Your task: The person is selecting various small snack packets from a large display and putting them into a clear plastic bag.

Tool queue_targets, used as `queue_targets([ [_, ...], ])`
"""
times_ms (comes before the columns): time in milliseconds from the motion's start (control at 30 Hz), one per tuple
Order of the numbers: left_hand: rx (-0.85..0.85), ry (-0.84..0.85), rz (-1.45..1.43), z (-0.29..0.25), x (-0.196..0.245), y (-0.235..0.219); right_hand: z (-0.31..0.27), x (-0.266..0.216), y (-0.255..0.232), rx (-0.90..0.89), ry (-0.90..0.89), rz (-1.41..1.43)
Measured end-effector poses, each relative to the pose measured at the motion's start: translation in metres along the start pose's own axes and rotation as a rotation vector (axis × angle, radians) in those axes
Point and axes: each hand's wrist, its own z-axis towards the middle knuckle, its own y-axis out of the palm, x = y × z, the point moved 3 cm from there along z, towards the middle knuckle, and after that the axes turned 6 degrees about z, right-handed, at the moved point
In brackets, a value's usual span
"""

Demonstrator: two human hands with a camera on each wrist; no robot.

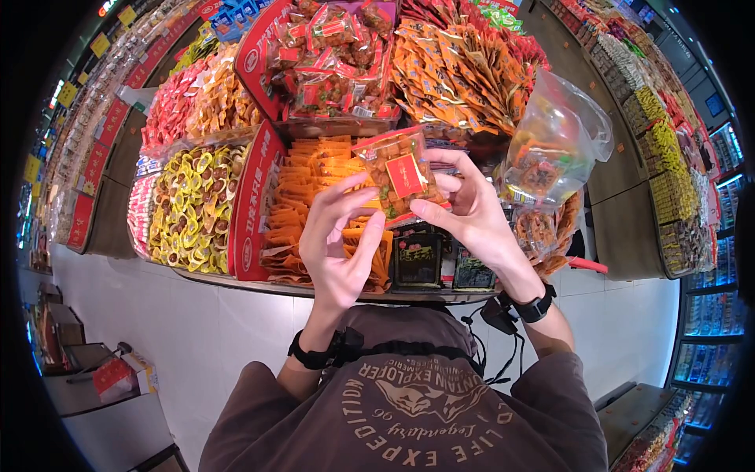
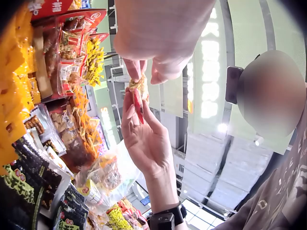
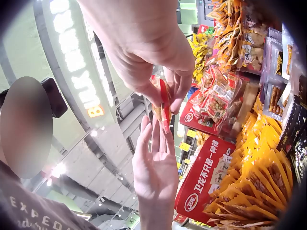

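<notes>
A clear snack packet point(image 1: 388, 189) with a red label, red edges and brown pieces inside is held up over the display. My right hand point(image 1: 474, 206) pinches its right side, thumb in front and fingers behind. My left hand point(image 1: 334, 240) is raised at the packet's left side, its fingers loosely bent and spread from the thumb. In the right wrist view the left hand point(image 3: 156, 175) reaches up with fairly straight fingers, fingertips right at the packet's point(image 3: 163, 103) lower edge. Edge-on in the left wrist view, the packet point(image 2: 137, 103) stands between both hands.
Orange packets point(image 1: 307, 177) fill a bin under the hands, beside yellow-wrapped sweets point(image 1: 193, 204). Similar red-edged packets point(image 1: 334, 82) lie in a red box behind. Dark packets point(image 1: 417, 258) stand at the front edge. A clear plastic bag point(image 1: 550, 145) with items inside rests at right.
</notes>
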Motion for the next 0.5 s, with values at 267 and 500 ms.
queue_targets([
  [267,-0.043,-0.286,-0.277,-0.014,-0.026,0.018,-0.012,0.017,-0.009,-0.077,-0.082,-0.561],
  [500,-0.192,-0.398,-0.237,-0.033,-0.045,0.039,-0.023,0.023,-0.028,-0.122,-0.155,-0.802],
])
